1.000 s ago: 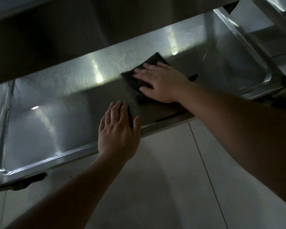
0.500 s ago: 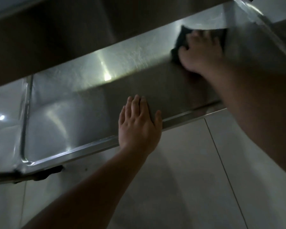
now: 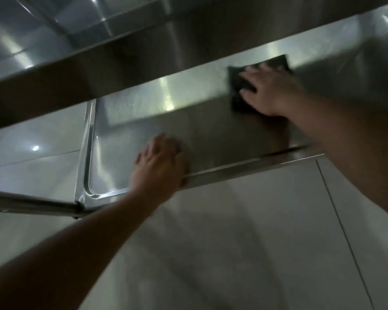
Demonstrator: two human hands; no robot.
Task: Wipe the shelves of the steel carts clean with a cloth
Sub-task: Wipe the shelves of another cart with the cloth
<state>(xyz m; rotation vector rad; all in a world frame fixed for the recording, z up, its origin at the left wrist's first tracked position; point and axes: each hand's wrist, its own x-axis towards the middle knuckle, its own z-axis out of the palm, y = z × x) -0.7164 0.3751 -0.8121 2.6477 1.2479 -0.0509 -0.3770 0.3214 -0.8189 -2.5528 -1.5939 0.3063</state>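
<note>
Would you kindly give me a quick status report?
Right hand flat on dark cloth, on lower shelf. Left hand braced at shelf edge. Nothing in the way.

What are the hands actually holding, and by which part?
Nothing is gripped. The right hand presses flat on the dark cloth; the left hand rests on the shelf's front edge.

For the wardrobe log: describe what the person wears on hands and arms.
Nothing shows. The left hand and right hand are bare: no gloves, and no rings, watch or bands that the dim, blurred frame lets me see. Both forearms are bare to the picture's edge; no sleeves are in view.
</note>
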